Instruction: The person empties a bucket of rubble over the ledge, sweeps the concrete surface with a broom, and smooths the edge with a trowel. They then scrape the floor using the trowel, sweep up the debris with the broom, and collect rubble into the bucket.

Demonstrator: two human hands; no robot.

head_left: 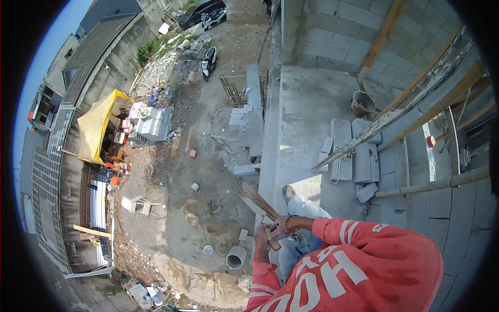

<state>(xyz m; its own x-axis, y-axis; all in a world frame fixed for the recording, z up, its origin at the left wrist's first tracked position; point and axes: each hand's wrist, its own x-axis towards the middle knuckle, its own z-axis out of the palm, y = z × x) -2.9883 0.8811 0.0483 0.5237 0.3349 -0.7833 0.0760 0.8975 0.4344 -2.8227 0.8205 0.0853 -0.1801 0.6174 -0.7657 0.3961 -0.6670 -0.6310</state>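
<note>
A bundle of thin brown sticks, like a stick broom, is held in front of my body, its loose ends spread toward the upper left. My right hand is wrapped round the bundle near its lower part. Close beside it, my left hand is closed at the brown handle end. Both hands nearly touch. The red sleeves and blue trousers lie behind them, and one shoe stands on the concrete ledge.
Grey blocks and a bucket stand on the concrete floor. A slanted pole crosses on the right. Past the ledge's edge, the ground below holds a concrete pipe, a white bucket, a scooter and a yellow canopy.
</note>
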